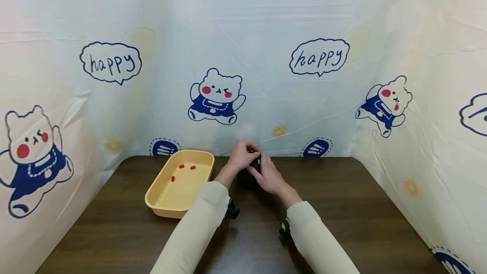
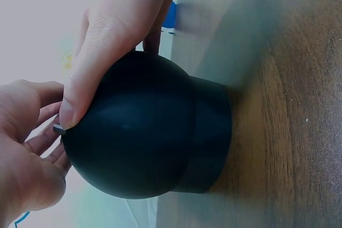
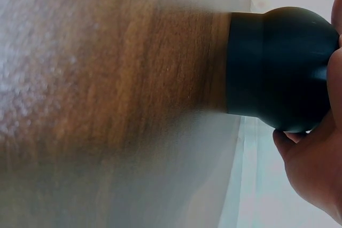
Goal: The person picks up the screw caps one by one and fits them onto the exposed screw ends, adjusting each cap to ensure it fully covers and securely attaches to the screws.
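A black object (image 2: pixel 144 126) with a rounded body and a narrower, straight-sided base stands upright on the wooden table; its exact kind is not clear. My left hand (image 1: pixel 242 154) holds its upper part from the left, the thumb lying over the dome towards the top. A small ridged metal piece (image 2: pixel 59 129) sticks out at the top beside that thumb's tip. From the other side my right hand (image 1: pixel 269 177) grips the top, thumb on the near side and fingers behind. In the right wrist view the hands partly hide the top of the black object (image 3: pixel 288 68).
A yellow tray (image 1: pixel 154 200) with three small red pieces inside stands left of the hands on the dark wooden table (image 1: pixel 342 215). Behind the table's far edge hangs a printed curtain (image 1: pixel 266 109), which also runs along both sides.
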